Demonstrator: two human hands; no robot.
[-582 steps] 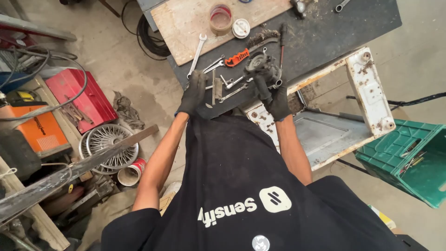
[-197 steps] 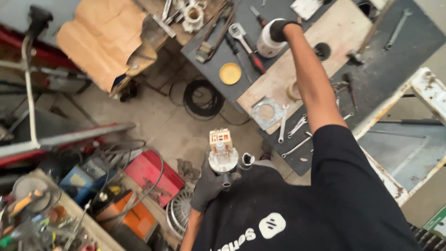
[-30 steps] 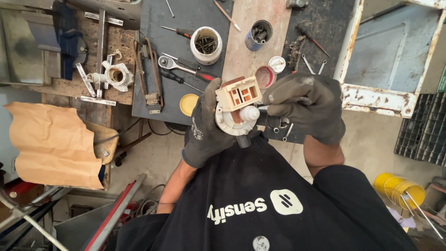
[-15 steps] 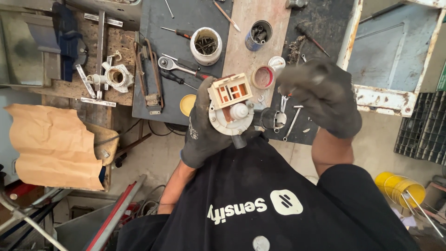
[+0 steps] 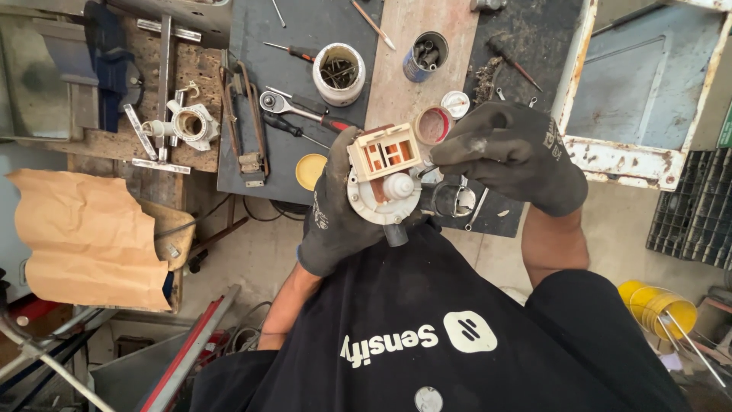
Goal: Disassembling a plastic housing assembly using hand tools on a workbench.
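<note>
Both hands gloved, dark grey. Left hand [image 5: 335,214] wrapped around the pump assembly [image 5: 383,183] from below and behind, fingers closed on its round white base; held up in front of the chest, above the near edge of the worktop [image 5: 297,84]. Right hand [image 5: 511,156] closed, fingertips pinched on a thin metal tool whose tip touches the right side of the pump assembly, just beside the small white knob on its face. What kind of tool cannot be told; most of it is hidden in the glove.

Pump assembly: cream block with reddish-brown windings on top, white disc under it, short grey stub pointing down toward the black shirt.

Positions relative to the pump assembly:
- Yellow lid [image 5: 310,171]: just left, lying flat on the worktop.
- Red-lined open tin [image 5: 434,125]: just above and right, partly behind the right hand's fingers.
- White tub of screws [image 5: 338,72]: well above, upright.
- Ratchet wrench [image 5: 293,108]: above left, lying flat.
- Blue can [image 5: 424,56]: further up, on the wooden plank.
- Brown paper [image 5: 84,240]: far left, draped.
- Yellow bucket [image 5: 659,305]: lower right, on the floor.
</note>
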